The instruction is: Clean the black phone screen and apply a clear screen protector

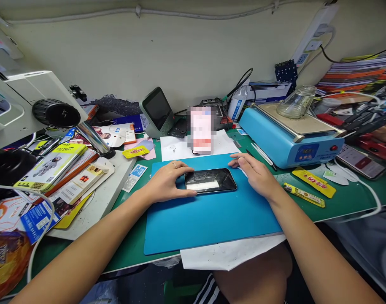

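A smartphone (211, 180) lies face up on the blue mat (193, 223), its dark screen reflecting light. My left hand (167, 181), with a ring on one finger, grips the phone's left end between thumb and fingers. To the right of the phone, apart from it, my right hand (256, 173) rests over the mat's far right part with its fingers curled together. A sliver of something white shows under those fingers; most of it is hidden by the hand.
Behind the mat stands a blurred upright phone (201, 131) beside a small screen device (157, 112). At right sits a blue heating plate (290, 137) bearing a glass jar (297, 102). Boxes (53, 166) and a microscope stand (93, 137) crowd the left. Yellow packets (314, 182) lie at right.
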`<state>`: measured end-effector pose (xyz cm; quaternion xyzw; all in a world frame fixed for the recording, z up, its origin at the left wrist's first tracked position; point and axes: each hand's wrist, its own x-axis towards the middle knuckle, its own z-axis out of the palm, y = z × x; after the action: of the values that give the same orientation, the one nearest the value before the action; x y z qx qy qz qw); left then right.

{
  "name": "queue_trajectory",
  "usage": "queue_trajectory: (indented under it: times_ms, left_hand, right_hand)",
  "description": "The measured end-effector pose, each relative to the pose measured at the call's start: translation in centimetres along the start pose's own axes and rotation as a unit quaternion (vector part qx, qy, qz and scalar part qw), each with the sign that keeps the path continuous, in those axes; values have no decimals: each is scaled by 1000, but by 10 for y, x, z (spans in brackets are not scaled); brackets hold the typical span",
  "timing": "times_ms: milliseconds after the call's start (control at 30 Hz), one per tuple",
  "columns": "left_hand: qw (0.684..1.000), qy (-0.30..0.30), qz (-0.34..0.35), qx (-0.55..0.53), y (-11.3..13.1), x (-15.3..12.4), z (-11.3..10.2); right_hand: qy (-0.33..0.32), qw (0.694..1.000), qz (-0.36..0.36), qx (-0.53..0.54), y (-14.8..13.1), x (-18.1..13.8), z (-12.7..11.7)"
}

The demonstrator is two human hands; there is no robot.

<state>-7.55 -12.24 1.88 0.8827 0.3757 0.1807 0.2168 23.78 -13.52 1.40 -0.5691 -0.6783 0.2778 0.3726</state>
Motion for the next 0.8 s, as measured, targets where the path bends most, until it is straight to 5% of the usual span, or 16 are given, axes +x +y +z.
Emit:
queue_trajectory:
  times_ms: [433, 800]
  left_hand:
    - [995, 78, -61, 9, 7, 3, 4]
    - [989, 123, -85, 8, -1, 4, 12]
  right_hand:
    - [-21, 999, -41, -19, -6, -2, -1]
    - [74, 984, -101, -131, -6, 4, 5]
